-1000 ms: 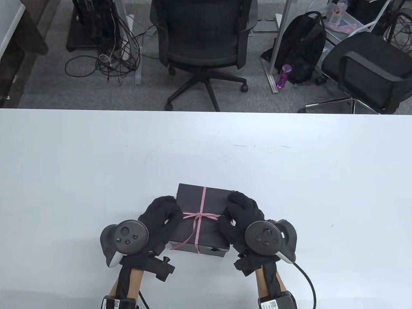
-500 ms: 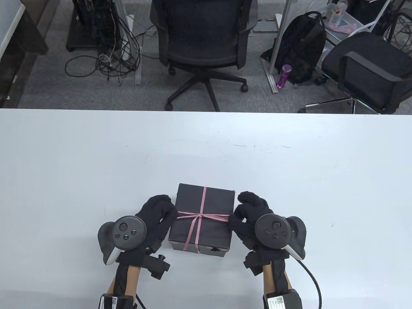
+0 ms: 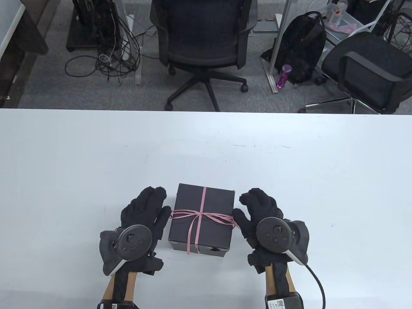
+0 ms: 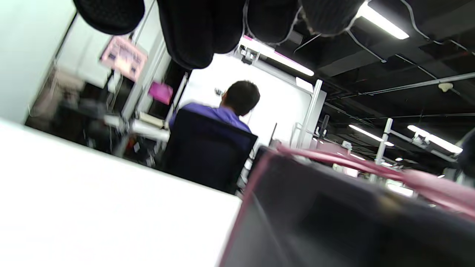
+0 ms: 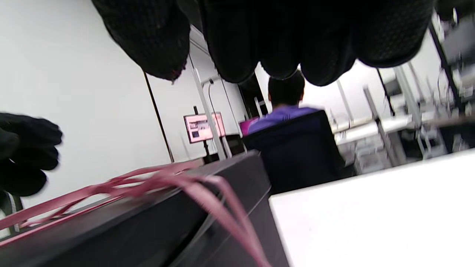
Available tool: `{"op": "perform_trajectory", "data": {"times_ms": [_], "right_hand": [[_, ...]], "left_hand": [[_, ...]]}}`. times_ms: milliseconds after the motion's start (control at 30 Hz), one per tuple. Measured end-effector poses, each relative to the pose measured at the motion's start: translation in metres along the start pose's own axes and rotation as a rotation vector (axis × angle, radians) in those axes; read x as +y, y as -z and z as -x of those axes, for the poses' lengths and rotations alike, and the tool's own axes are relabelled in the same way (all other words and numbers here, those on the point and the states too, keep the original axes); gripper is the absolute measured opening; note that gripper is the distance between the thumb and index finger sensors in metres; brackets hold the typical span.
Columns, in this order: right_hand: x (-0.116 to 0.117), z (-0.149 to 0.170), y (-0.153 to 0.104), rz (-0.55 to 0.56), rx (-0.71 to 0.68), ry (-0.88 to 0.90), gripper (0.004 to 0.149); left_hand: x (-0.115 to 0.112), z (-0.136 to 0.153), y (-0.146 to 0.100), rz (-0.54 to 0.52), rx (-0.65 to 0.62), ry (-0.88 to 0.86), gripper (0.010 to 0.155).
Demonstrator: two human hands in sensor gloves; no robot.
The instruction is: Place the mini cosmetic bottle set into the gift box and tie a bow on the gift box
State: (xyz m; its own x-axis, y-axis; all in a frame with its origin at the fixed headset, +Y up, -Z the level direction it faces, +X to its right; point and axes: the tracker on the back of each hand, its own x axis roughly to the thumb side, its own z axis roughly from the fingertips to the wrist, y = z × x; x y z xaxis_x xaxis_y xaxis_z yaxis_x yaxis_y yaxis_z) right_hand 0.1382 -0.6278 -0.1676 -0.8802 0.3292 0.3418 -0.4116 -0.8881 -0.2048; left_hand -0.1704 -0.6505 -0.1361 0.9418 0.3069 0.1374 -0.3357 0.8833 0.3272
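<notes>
Two chairs (image 3: 206, 42) beyond table (image 3: 64, 161) | backpack (image 3: 304, 48) | bottle (image 3: 283, 75)

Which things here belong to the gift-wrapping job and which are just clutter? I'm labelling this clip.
Job: black gift box, pink ribbon bow, left hand, right hand.
Lying about: office chair, backpack, purple bottle, cables.
</notes>
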Motion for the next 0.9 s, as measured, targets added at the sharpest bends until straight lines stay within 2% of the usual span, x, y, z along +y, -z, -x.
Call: {"op": "perform_trajectory", "data": {"times_ms": [133, 233, 367, 567, 900], "right_hand": [[-0.003, -0.009, -0.003, 0.071, -0.049, -0.126, 0.064], [-0.002, -0.013, -0.004, 0.065, -0.066, -0.187, 0.070], [0.006, -0.015, -0.002, 0.008, -0.076, -0.269, 0.077], [0.022, -0.009, 0.003, -0.084, -0.048, -0.309, 0.077], [0.027, -0.009, 0.004, -0.124, -0.042, -0.317, 0.076]], "left_hand": [[0.003, -0.004, -0.003, -0.064, -0.023, 0.107, 0.066], [-0.001, -0.004, -0.002, -0.026, -0.037, 0.177, 0.069], [-0.009, -0.002, 0.000, -0.005, -0.033, 0.237, 0.071], [-0.029, 0.008, 0.004, 0.079, -0.003, 0.271, 0.071], [-0.032, 0.012, 0.005, 0.106, 0.015, 0.247, 0.070]]}}
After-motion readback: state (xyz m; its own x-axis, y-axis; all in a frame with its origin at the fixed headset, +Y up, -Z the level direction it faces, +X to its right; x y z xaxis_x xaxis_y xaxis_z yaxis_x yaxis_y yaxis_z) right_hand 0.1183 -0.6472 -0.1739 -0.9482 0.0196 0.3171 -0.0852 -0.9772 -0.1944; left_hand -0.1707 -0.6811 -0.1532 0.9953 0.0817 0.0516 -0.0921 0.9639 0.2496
